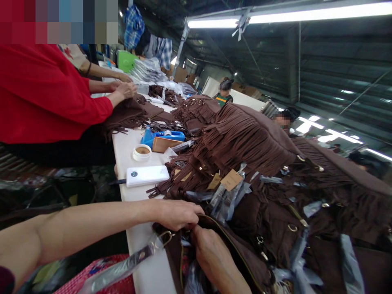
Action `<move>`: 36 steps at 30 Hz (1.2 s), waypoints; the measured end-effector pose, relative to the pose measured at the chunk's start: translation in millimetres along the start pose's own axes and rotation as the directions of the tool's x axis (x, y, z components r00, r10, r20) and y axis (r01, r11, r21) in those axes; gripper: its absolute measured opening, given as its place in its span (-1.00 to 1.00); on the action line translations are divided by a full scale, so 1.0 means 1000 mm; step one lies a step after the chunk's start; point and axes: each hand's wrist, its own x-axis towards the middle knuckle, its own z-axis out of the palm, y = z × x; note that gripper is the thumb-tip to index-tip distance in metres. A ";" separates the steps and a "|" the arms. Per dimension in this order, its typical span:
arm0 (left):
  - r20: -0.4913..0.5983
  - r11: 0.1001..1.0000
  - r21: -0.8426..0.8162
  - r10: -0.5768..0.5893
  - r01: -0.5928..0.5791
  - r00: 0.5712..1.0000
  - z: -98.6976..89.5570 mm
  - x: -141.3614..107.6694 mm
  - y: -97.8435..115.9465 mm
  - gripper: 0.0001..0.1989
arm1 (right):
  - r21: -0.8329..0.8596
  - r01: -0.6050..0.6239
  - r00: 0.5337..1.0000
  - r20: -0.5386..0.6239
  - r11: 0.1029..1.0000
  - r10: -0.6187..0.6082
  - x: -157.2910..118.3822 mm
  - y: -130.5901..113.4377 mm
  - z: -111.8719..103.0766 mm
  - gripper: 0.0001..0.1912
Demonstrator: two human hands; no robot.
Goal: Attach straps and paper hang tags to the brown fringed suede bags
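A dark brown bag (245, 257) lies at the table's front edge with its gold zipper undone, its mouth gaping. My left hand (179, 213) is closed on the bag's upper edge, near the end of the zipper. Just below it, my right hand (211, 253) reaches into the opening with curled fingers gripping the bag at the same corner; both sets of fingertips are partly hidden. From the bag's left side hangs a strap in clear plastic (122, 265) with a gold clip (168, 237). Crumpled clear plastic (194, 277) shows inside the bag.
Fringed brown bags (245, 139) pile up behind and to the right, with a cardboard tag (231, 179). Along the white table (122, 143) are a white power bank (147, 176), a round tub (142, 152) and a blue tape dispenser (162, 136). A red-sleeved co-worker (55, 94) handles brown material.
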 end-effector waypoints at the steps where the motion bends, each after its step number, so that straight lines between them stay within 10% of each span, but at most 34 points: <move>1: 0.010 1.000 0.015 0.005 -0.005 1.000 -0.001 0.000 0.001 -0.85 | 0.039 0.022 0.998 -0.053 0.999 -0.020 0.000 0.004 0.001 -0.66; 10: -0.159 0.938 0.308 -0.114 0.159 0.981 -0.027 0.000 0.034 -0.87 | 0.457 0.340 0.847 -0.529 0.822 -0.056 -0.010 0.029 0.025 -0.69; 17: -0.264 0.868 0.313 -0.309 0.384 0.914 -0.020 0.019 0.074 -0.87 | 0.853 0.262 0.943 -0.325 0.451 0.068 -0.019 0.019 0.010 -0.57; 22: -0.216 0.859 0.320 -0.344 0.400 0.914 -0.005 0.033 0.089 -0.78 | 0.829 0.410 0.884 -0.464 0.380 0.059 -0.020 0.020 0.008 -0.66; 27: -0.346 0.845 -0.066 -0.518 0.530 0.783 0.006 0.035 0.092 -0.88 | 0.948 0.313 0.947 -0.315 0.055 0.054 -0.013 0.034 0.018 -0.53; 31: -0.389 0.831 -0.365 -0.545 0.419 0.743 0.010 0.032 0.093 -0.81 | 0.921 0.274 0.961 -0.255 -0.277 0.104 -0.011 0.037 0.015 -0.48; 36: -0.345 0.721 -0.617 -0.608 0.315 0.715 0.023 0.041 0.088 -0.79 | 0.905 0.315 0.945 -0.272 -0.286 0.181 -0.014 0.036 0.008 -0.47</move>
